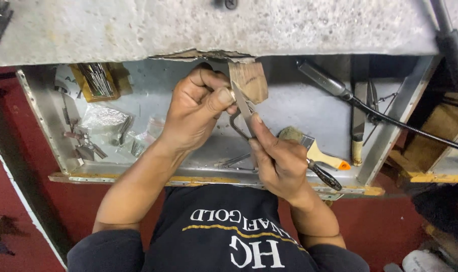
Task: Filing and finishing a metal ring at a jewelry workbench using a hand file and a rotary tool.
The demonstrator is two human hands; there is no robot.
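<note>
My left hand [196, 113] pinches a small piece against a wooden bench peg [250, 80] that juts from the grey worktop's edge; the piece itself is hidden by my thumb and fingers. My right hand [279, 161] grips a small hand saw [243, 108] by its dark handle. The thin metal frame and blade of the saw rise between both hands to the peg. The two hands nearly touch just under the peg.
Below the hands sits a metal catch tray [289, 108]. It holds a pale-handled brush [317, 151], a file [358, 126], a corded hand tool [329, 83], clear plastic bags of small parts [105, 121] and a yellow box of thin rods [95, 80]. The grey worktop [138, 25] spans the top.
</note>
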